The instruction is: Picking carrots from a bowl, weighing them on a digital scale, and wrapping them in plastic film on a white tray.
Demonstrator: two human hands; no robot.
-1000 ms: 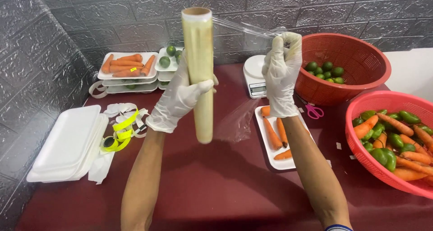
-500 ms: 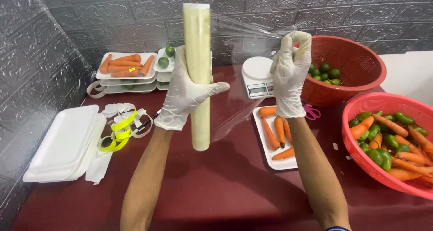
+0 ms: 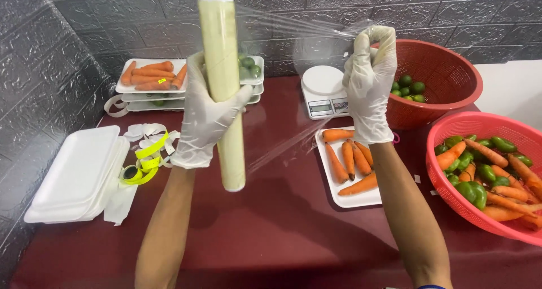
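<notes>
A white kitchen scale (image 3: pixel 324 90) sits between stacked foam trays (image 3: pixel 149 91) and a red basket (image 3: pixel 446 80) of limes.

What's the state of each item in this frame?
Wrap roll: upright, gripped by left hand.
Film: stretched from roll to right hand, which pinches its edge.
Carrot tray: uncovered, on table.
Scale: nothing on it.
Far basket: holds limes.
Near basket: carrots and green peppers.
Foam trays: stacked, unfilled.

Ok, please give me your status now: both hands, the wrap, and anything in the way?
Left hand gripping cling film roll upright. Right hand pinching film sheet, stretched between hands. Carrot tray below, uncovered. Nothing in the way.
</notes>
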